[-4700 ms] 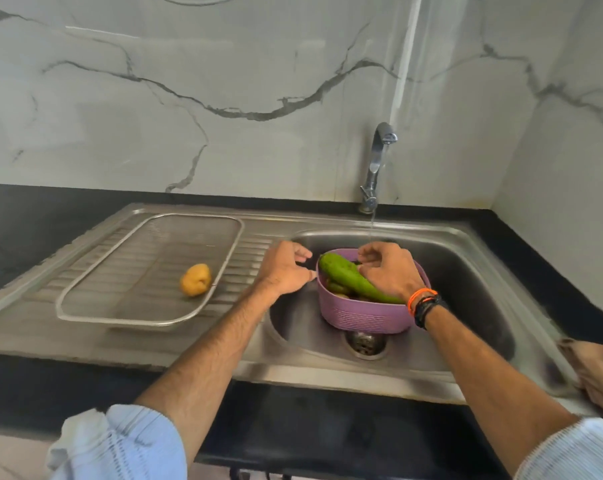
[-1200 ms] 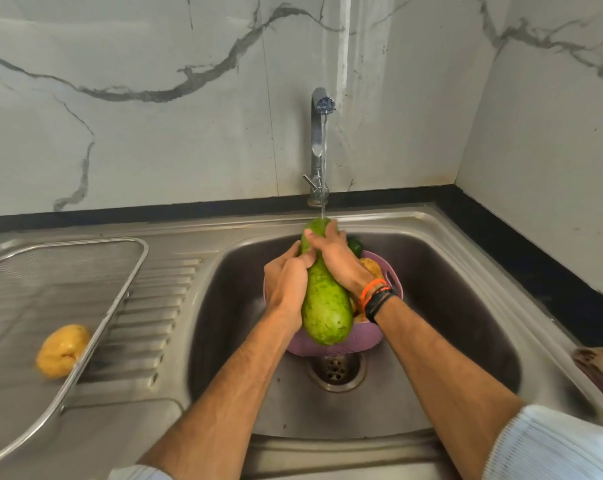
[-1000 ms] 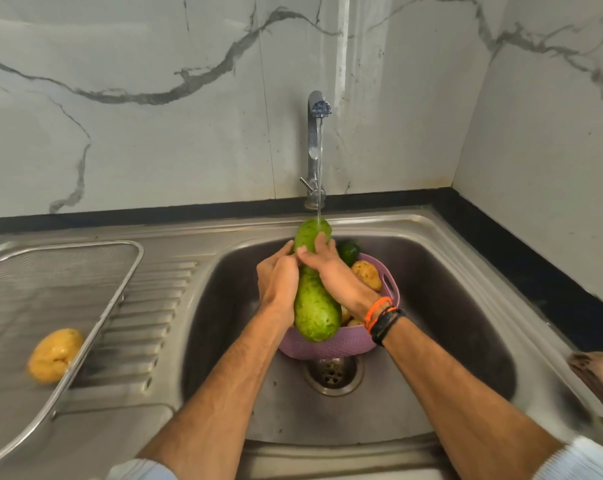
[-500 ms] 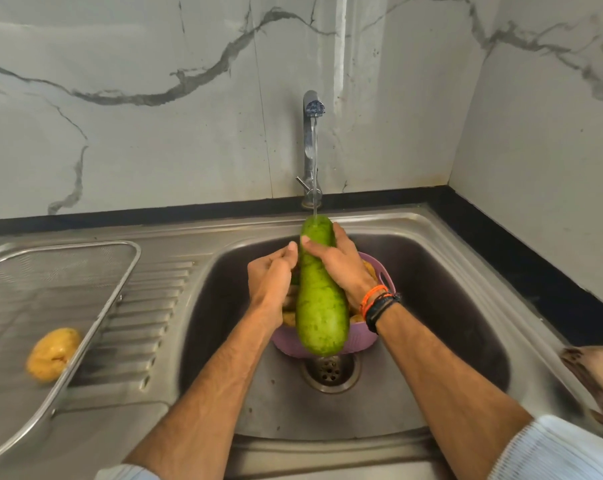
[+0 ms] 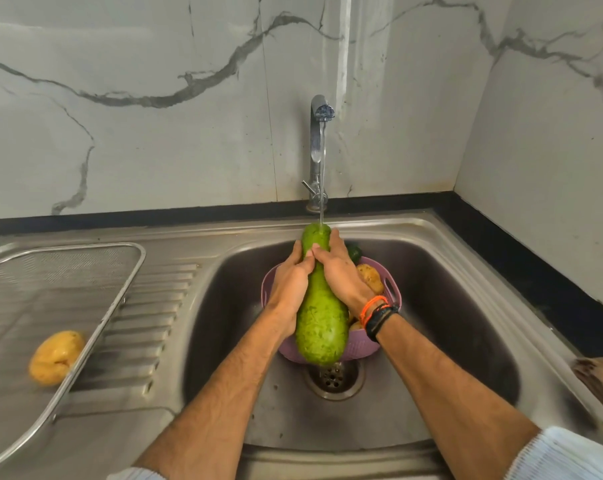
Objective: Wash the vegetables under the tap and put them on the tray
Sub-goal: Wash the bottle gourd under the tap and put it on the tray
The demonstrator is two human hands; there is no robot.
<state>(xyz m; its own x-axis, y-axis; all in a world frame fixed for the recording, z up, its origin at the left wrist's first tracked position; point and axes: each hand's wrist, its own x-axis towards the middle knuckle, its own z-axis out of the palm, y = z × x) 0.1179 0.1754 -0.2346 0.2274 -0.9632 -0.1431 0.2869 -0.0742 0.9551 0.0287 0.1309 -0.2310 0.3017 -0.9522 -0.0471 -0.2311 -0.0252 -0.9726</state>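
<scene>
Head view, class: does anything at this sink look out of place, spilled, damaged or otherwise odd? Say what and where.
Nothing stands out. Both hands, left hand and right hand, grip the green gourd under the tap stream over the purple basket. One yellow vegetable lies on the mesh tray.

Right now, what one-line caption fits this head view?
Both hands, left hand and right hand, hold a green gourd under the running tap, above a purple basket.
</scene>
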